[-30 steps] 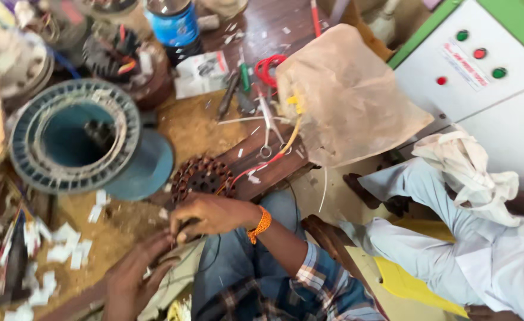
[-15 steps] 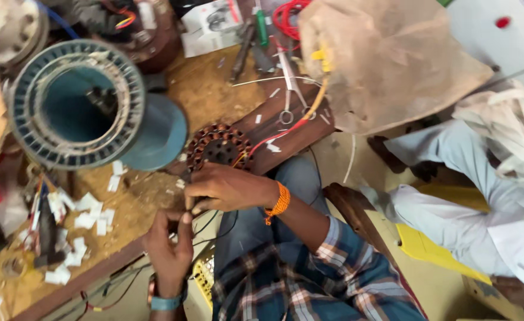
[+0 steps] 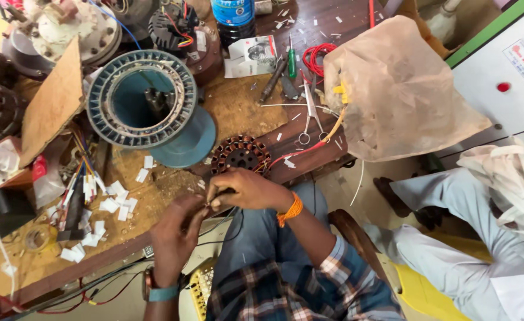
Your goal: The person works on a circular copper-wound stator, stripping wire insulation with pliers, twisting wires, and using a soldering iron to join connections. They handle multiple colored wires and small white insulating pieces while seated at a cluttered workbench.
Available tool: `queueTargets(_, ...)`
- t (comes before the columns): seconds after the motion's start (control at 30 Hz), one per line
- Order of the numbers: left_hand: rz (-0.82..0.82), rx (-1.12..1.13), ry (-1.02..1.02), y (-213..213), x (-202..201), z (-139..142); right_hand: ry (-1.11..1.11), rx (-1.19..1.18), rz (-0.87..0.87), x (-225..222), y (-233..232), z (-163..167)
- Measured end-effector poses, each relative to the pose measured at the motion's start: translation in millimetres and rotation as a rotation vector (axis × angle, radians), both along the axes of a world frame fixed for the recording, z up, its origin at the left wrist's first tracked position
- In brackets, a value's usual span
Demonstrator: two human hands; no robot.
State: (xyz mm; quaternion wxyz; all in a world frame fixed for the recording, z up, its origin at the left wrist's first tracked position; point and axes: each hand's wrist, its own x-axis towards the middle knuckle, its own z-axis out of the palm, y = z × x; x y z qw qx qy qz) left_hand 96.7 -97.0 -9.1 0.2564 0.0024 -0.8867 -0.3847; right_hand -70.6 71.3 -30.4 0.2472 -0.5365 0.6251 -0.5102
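Head view looks down on a cluttered workbench (image 3: pixel 238 110). Both hands meet at its near edge: the right hand (image 3: pixel 247 189), with an orange band at the wrist, and the left hand (image 3: pixel 176 235), with a teal watch strap, pinch together at the fingertips on something thin, likely a wire, too small to tell. Just beyond the right hand lies a small stator (image 3: pixel 240 154) with copper windings, red leads running from it. A big blue-grey spool (image 3: pixel 146 101) stands further left on the bench. Scissors (image 3: pixel 309 116) and a green screwdriver (image 3: pixel 292 62) lie beyond the stator, beside a brown plastic bag (image 3: pixel 399 89). White paper scraps (image 3: pixel 104 208) litter the left side. Another person's legs (image 3: pixel 452 238) in light clothes sit to the right.
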Motion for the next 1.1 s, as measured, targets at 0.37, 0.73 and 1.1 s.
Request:
queueTargets(0.37, -0.192, -0.427, 0.197, -14, -10, 3, -0.242, 0.130, 0.189, -15, 3, 8)
queueTargets(0.73, 0.242, 0.457, -0.201, -2, -1, -23, -0.326, -0.886, 0.049, 50, 113, 103)
queueTargets(1.1, 0.110, -0.061, 0.007, 33, -21, 33, -0.185, 0.014, -0.969, -8, 195, -25)
